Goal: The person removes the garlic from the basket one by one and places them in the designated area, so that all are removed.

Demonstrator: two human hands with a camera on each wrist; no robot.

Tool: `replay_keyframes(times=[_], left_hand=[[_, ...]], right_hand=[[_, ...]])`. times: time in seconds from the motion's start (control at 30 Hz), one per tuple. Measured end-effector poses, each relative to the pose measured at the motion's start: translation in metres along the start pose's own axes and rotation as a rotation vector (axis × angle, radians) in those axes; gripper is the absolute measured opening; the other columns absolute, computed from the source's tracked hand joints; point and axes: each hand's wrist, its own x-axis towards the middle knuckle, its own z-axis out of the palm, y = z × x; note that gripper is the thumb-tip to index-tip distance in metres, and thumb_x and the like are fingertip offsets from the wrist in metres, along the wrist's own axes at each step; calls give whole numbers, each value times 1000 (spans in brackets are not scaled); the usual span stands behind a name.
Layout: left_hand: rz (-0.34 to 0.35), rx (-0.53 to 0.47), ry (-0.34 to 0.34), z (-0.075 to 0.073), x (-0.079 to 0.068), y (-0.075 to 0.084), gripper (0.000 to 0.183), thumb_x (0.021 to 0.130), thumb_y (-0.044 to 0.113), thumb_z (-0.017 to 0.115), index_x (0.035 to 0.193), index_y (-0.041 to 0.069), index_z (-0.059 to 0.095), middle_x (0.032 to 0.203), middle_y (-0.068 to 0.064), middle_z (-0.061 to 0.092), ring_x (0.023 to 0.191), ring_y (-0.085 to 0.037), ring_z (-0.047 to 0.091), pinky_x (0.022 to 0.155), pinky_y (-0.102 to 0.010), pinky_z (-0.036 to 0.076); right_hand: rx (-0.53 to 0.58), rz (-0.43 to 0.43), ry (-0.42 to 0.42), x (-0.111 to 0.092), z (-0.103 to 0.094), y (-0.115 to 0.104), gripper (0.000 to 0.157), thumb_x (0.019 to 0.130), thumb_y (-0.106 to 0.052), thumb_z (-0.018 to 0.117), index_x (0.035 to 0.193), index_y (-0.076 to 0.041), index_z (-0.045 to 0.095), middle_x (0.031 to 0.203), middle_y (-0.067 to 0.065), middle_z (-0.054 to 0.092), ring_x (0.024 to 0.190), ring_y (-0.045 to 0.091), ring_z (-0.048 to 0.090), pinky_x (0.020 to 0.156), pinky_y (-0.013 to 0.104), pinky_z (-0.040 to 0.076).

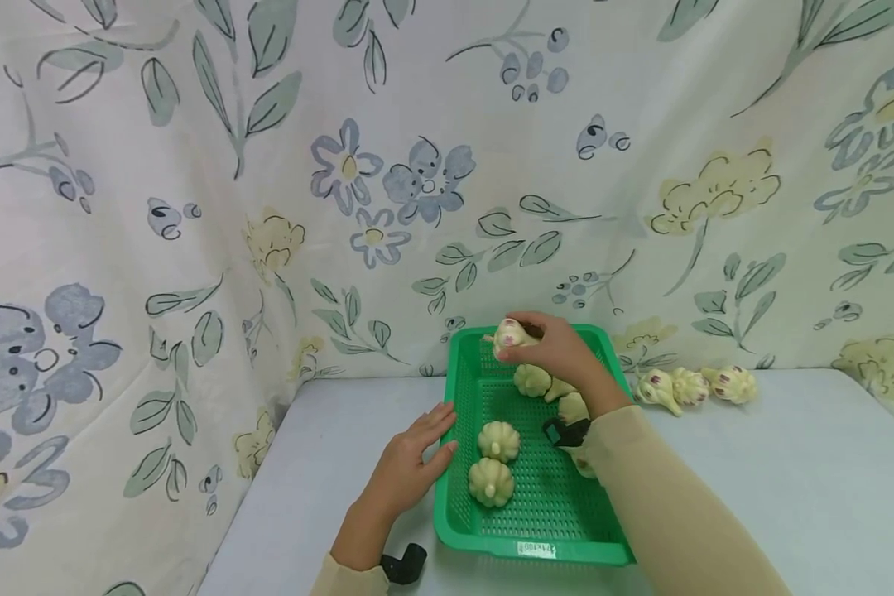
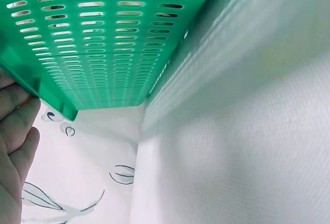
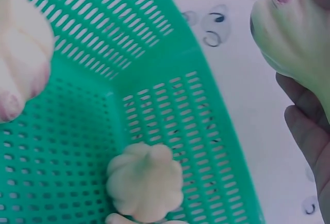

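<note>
My right hand (image 1: 555, 348) holds a garlic bulb (image 1: 512, 335) with purple-tinged cloves over the far end of a green plastic basket (image 1: 532, 546). In the right wrist view, the fingers (image 3: 304, 131) curl about that same bulb (image 3: 294, 33). At the basket's left side, my left hand (image 1: 410, 459) touches the rim with its fingers fairly straight; the left wrist view shows fingertips (image 2: 28, 110) against the rim. Inside the basket, two pale bulbs (image 1: 491, 483) sit at the left. Farther back lies another bulb (image 1: 531, 380). The right forearm partly hides others.
Several garlic bulbs (image 1: 689, 386) lie in a row on the white table (image 1: 775, 463), right of the basket. A floral cloth (image 1: 432, 108) hangs behind and along the left. Black wrist bands (image 1: 406, 564) circle both wrists.
</note>
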Motion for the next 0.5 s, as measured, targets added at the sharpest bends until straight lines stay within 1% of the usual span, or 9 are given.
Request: replay_keyframes(times=[0.07, 0.2, 0.33, 0.43, 0.5], left_hand=[[5, 3, 9, -1, -1, 0, 47, 100, 30, 58, 141, 8, 54, 152, 3, 45, 142, -15, 39, 115, -43, 37], [11, 3, 13, 0, -1, 1, 47, 100, 30, 58, 141, 6, 55, 152, 4, 44, 142, -17, 40, 114, -45, 38], [-14, -6, 4, 0, -2, 2, 48, 99, 31, 59, 141, 7, 54, 153, 6, 43, 142, -16, 39, 115, -45, 37], [-30, -3, 2, 0, -2, 2, 48, 100, 32, 58, 142, 9, 54, 153, 8, 43, 143, -15, 39, 115, -45, 37], [-25, -1, 5, 0, -2, 2, 48, 100, 32, 58, 141, 9, 55, 152, 8, 44, 142, -15, 39, 115, -46, 37]], right_hand=[[7, -5, 22, -1, -4, -2, 80, 80, -47, 79, 147, -18, 47, 144, 7, 52, 132, 29, 50, 96, 48, 53], [-1, -25, 86, -6, -15, -8, 75, 83, -43, 78, 147, -17, 48, 139, 10, 55, 125, 29, 55, 93, 46, 54], [-10, -33, 136, -12, -28, -14, 75, 83, -47, 77, 147, -20, 48, 137, 7, 57, 121, 27, 56, 92, 45, 53], [-26, -18, 157, -17, -39, -17, 78, 82, -52, 76, 147, -22, 47, 134, 6, 58, 117, 24, 57, 89, 41, 54], [-36, -12, 169, -21, -48, -19, 78, 82, -51, 76, 148, -21, 46, 134, 7, 57, 117, 23, 56, 87, 37, 54]])
